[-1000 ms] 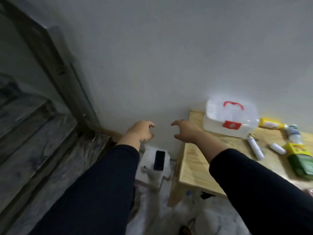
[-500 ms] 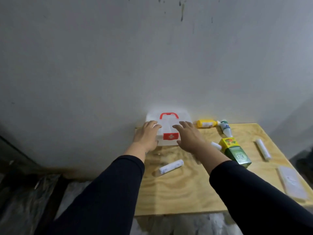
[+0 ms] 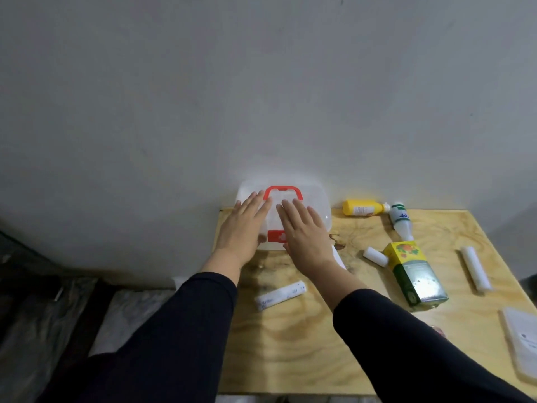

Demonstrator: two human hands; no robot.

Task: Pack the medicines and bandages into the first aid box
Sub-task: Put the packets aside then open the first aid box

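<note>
A clear first aid box (image 3: 316,202) with a red handle and red latch stands closed at the back of the wooden table (image 3: 319,344), against the wall. My left hand (image 3: 244,228) and my right hand (image 3: 305,234) lie flat on its lid, fingers spread, holding nothing. To the right lie a yellow bottle (image 3: 360,208), a white bottle (image 3: 400,221), a green and yellow carton (image 3: 414,273), a short white roll (image 3: 375,256) and a long white roll (image 3: 476,267). Another bandage roll (image 3: 280,295) lies between my forearms.
A flat white packet (image 3: 523,341) lies at the table's right edge. The grey wall rises right behind the box. Left of the table the floor holds plastic-covered bundles and dark clutter.
The view has swung right from the doorway onto the table. Both hands have moved from mid-air onto the box lid and flattened out there.
</note>
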